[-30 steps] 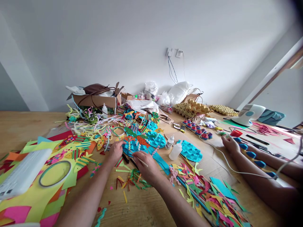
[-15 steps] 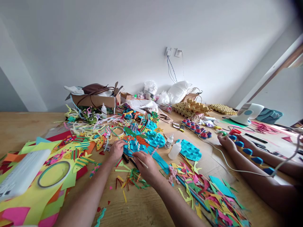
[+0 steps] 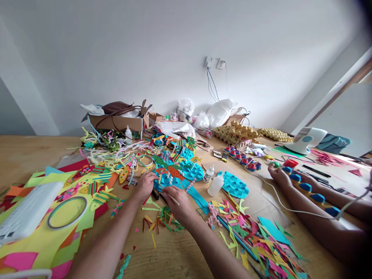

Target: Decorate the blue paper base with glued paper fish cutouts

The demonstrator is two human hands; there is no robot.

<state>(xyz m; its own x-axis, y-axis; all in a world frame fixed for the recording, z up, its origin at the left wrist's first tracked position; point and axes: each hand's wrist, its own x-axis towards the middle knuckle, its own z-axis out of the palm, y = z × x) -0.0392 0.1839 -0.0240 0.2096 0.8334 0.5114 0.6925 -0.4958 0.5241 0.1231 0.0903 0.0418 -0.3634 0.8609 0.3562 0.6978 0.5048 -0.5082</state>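
Observation:
In the head view, a blue-painted egg-carton piece (image 3: 165, 181) lies before me, with orange paper fish (image 3: 174, 173) and twisted pipe cleaners on it. My left hand (image 3: 146, 186) is closed at its left edge, fingers pinched on the rim. My right hand (image 3: 179, 202) is closed round a thin pale stick (image 3: 173, 198), whose tip points at the carton's near edge; the tip's end is too small to make out. More blue carton pieces (image 3: 190, 170) adjoin it behind. To the right stand a white glue bottle (image 3: 208, 174) and a translucent squeeze bottle (image 3: 215, 185).
Paper scraps (image 3: 261, 240) cover the front right; coloured sheets, a tape ring (image 3: 67, 212) and a white box-like device (image 3: 31, 209) lie left. At right, another person's hands (image 3: 280, 176) hold a blue-and-yellow carton strip (image 3: 305, 187), with a white cable (image 3: 279, 201) crossing there.
The view has shifted slightly, so things sit a little further right. Both my hands keep almost the same place at the blue carton piece.

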